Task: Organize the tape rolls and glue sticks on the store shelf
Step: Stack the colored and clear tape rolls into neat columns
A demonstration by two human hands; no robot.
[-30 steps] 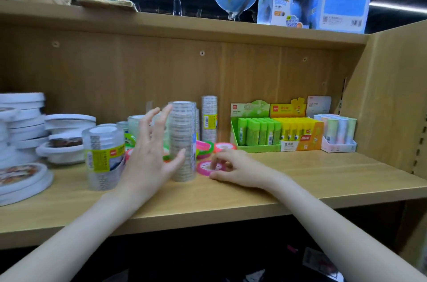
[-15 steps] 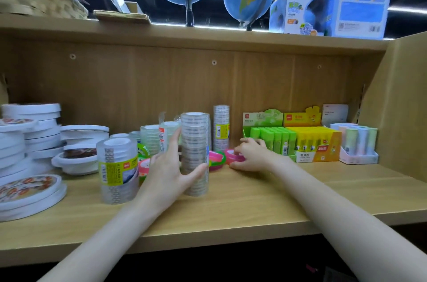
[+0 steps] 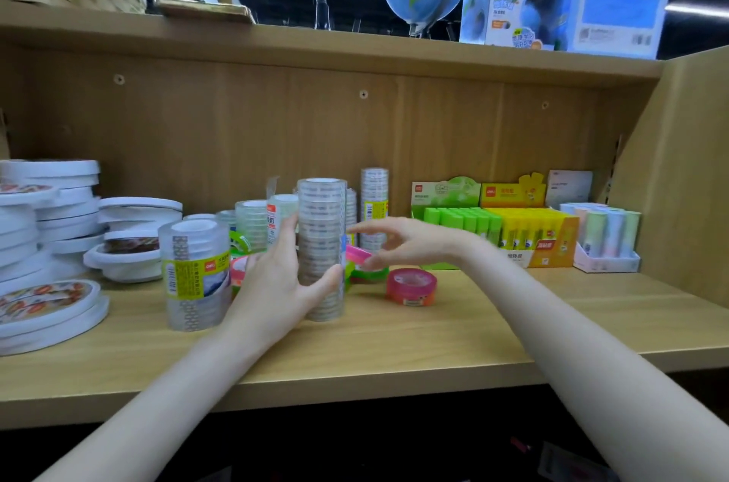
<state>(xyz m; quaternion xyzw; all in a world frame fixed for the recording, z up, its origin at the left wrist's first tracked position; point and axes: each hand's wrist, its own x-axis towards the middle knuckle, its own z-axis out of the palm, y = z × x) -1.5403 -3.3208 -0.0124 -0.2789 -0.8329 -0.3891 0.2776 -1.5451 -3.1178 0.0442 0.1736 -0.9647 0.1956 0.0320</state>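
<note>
While the left hand [image 3: 276,284] wraps a tall stack of clear tape rolls [image 3: 321,244], thumb on its right side and fingers on its left, the stack stands upright near the middle of the shelf [image 3: 434,339], a little back from the front edge. Left grip: closed around that stack.

Right hand [image 3: 410,242] hovers just right of the stack with fingers extended and loosely spread, above a pink-and-green tape roll [image 3: 361,264]; contact with that roll cannot be told. Right grip: open, holding nothing.

1 pink tape roll [image 3: 411,286] lies flat on the shelf, right of the stack and apart from both hands. A shorter labelled pack of clear tape [image 3: 195,276] stands left of the left hand, with more clear rolls [image 3: 252,221] behind it. White flat tape rolls [image 3: 43,213] are piled at the left edge.

Green glue sticks [image 3: 461,223] and yellow glue sticks [image 3: 528,229] sit in display boxes toward the back right, with a pastel set [image 3: 603,233] nearest the right wall.
</note>
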